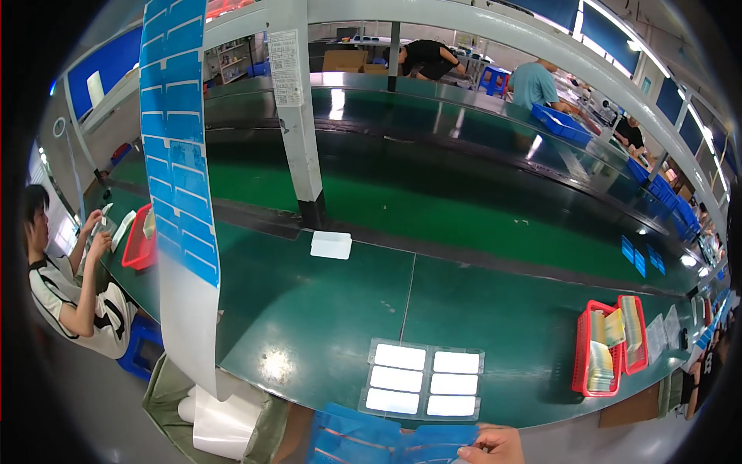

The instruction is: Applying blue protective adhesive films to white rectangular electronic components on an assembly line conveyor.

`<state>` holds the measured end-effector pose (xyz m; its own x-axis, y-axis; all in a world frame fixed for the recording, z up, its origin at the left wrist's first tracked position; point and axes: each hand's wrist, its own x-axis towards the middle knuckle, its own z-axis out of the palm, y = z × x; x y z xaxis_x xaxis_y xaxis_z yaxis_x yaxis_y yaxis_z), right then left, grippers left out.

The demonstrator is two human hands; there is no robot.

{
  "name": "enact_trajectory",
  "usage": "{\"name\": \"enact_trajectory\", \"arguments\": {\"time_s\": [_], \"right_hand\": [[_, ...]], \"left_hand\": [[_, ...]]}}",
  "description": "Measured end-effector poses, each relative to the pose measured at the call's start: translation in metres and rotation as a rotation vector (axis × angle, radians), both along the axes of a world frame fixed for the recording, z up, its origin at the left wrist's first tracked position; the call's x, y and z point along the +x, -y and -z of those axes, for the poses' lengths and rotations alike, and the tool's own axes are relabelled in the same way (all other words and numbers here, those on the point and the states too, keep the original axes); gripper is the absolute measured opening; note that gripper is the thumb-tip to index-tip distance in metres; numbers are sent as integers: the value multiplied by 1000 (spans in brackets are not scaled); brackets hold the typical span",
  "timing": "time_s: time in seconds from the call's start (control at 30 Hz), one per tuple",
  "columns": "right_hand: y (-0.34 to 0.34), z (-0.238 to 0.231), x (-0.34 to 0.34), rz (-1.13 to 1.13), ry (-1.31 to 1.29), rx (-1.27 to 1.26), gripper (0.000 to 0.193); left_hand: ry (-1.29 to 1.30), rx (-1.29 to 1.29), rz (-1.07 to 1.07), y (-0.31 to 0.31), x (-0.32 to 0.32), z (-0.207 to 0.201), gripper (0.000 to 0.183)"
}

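At the lower edge, my right hand point(495, 446) pinches the right end of a blue film sheet point(363, 437) with pale outlines on it. The sheet overlaps the front edge of the green table. Just beyond it lies a clear sheet point(423, 397) bearing several white rectangular cards in two columns. My left hand does not show. At the left, a long strip point(179, 139) hangs from above, blue with pale lines on its upper part and plain whitish below; its lower end reaches a green bag point(166, 402) with white film in it.
On the green table point(309, 325) stand red baskets point(595, 348) of cards at the right and a small white card stack point(331, 244) farther back. A grey post point(294, 139) rises beyond. A person point(77, 286) works at the left near another red basket point(141, 240).
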<state>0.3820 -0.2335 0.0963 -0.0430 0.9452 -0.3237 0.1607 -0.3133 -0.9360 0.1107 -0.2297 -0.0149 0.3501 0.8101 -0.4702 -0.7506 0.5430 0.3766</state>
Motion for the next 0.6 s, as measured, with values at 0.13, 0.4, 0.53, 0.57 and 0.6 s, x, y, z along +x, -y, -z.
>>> {"name": "enact_trajectory", "arguments": {"time_s": [0.13, 0.4, 0.53, 0.57, 0.6], "right_hand": [[-32, -15, -9, -78, -54, 37, 27], [-50, 17, -3, 10, -96, -46, 16], [-59, 15, 28, 34, -153, -198, 16], [-62, 16, 25, 102, -16, -76, 12], [-68, 16, 20, 113, -12, -78, 12]], "left_hand": [[-103, 56, -24, -21, -10, -20, 44], [-284, 147, -76, -67, -38, -48, 36], [-298, 211, -69, -100, -64, -69, 32], [-267, 229, -52, -115, -68, -69, 33], [-262, 228, -41, -129, -65, -71, 33]]}}
